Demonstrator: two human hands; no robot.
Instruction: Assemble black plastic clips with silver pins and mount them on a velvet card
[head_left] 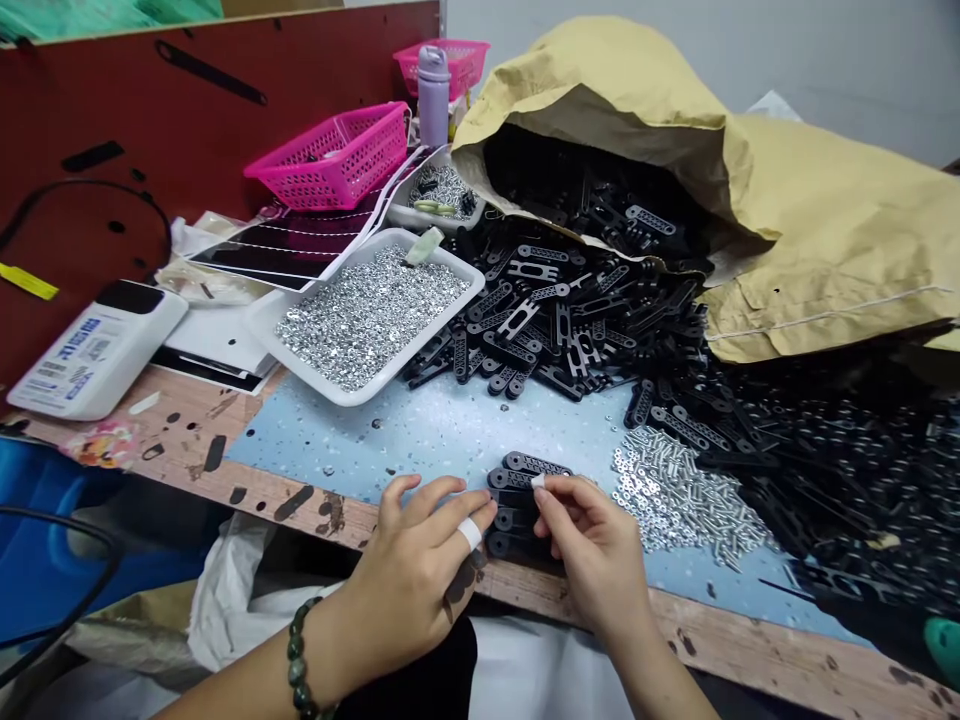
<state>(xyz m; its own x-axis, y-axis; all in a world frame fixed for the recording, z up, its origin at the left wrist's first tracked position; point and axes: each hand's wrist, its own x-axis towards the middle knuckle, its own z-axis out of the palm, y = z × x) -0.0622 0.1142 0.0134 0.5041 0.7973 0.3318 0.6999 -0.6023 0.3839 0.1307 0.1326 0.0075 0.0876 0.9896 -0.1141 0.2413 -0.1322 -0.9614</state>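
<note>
Two hands at the near edge of the worktop [300, 507], viewed from above. We see the right hand [592, 550] with thumb and forefinger pressed together on a small white piece [538, 481], too small to identify, at the top of a stack of black links [521, 505]. The stack lies between the hands, its perforated links overlapping and slightly fanned, its lower end near the worktop's edge. The left hand [420, 560] is curled at the stack's left side, with its fingertips [486, 510] against the links; we cannot tell whether it is gripping them or only touching them. A white band [469, 534] circles one finger of this hand, and a bead bracelet [300, 655] sits on its wrist.

Just right of the right hand lies a loose pile of silver screws [675, 500]. Ahead of both hands, a heap of black links [555, 320] runs from the mouth of a paper sack [600, 70] across a blue mat [420, 430] — some of the links are solid, others slotted. Ahead of the left hand sits a white tray [300, 365] of silver nuts [367, 315]; farther left and beyond are a white box [97, 350], a pink basket [330, 155] and a bottle [433, 95].
</note>
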